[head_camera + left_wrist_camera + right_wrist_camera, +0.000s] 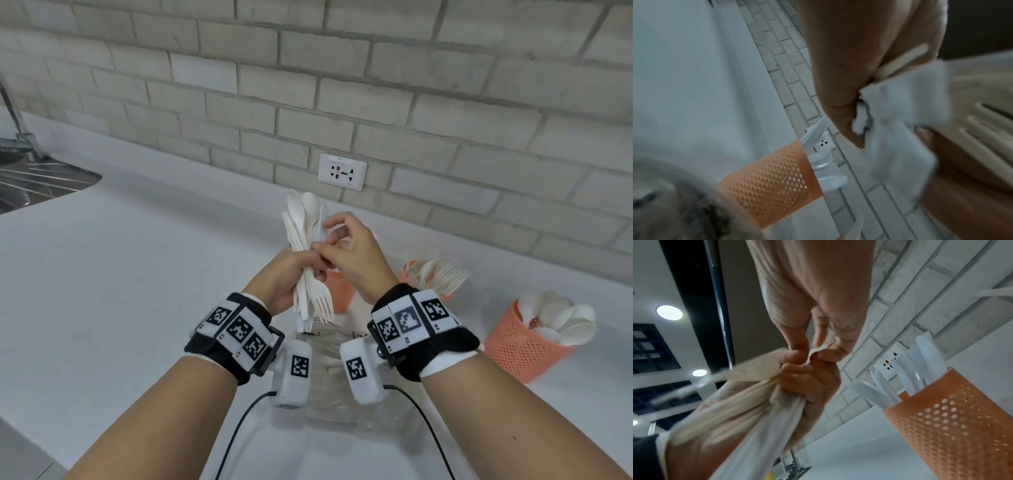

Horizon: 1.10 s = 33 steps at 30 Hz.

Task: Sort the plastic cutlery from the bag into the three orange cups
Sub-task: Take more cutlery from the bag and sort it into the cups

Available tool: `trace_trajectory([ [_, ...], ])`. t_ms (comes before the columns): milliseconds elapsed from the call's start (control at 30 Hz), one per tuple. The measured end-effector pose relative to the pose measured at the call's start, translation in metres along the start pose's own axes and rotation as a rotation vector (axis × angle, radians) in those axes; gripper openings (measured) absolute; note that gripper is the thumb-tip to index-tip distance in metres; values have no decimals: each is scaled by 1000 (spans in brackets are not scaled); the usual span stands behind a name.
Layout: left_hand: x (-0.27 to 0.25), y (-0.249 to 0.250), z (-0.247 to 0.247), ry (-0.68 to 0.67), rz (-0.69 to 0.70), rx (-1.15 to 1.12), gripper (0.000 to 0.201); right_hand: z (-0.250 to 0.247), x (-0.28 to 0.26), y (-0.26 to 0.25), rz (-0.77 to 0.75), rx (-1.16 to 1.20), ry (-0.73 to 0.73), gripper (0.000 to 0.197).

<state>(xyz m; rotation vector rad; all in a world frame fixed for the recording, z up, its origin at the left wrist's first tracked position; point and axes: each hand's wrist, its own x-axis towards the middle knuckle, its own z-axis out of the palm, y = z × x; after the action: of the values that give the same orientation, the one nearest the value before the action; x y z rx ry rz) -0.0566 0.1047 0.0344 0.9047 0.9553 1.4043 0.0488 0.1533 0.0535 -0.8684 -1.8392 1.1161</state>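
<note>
A pale brick wall [376, 85] is seen across the upper frame, with a white socket plate [342, 171] set low at its centre. A white table [120, 274] is spread below it. At the left edge a steel sink [30, 185] and tap [17, 116] are shown. Round ceiling lights [669, 312] are caught in the right wrist view, upper left.

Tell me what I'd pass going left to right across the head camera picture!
Sink → bundle of cutlery in the left hand → wall socket → cup of forks → cup of spoons.
</note>
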Motion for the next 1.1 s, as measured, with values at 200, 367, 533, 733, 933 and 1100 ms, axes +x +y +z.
trace_trajectory([
  [200,-2,-4,-3,18,-29,21,35,-1,9,9,173,-80,78,59],
  [367,-1,-8,-4,51,-9,29,29,-2,8,11,207,-14,25,16],
  [533,-1,-11,-3,92,25,-24,23,-5,6,13,185,11,71,12],
  [733,0,-8,-2,137,17,-103,16,-7,3,13,214,170,56,10],
  [933,3,-2,-20,300,18,-30,9,-36,27,0,20,112,333,14],
  [1100,-1,1,-23,206,-22,-31,16,-36,36,9,-147,-93,478,16],
])
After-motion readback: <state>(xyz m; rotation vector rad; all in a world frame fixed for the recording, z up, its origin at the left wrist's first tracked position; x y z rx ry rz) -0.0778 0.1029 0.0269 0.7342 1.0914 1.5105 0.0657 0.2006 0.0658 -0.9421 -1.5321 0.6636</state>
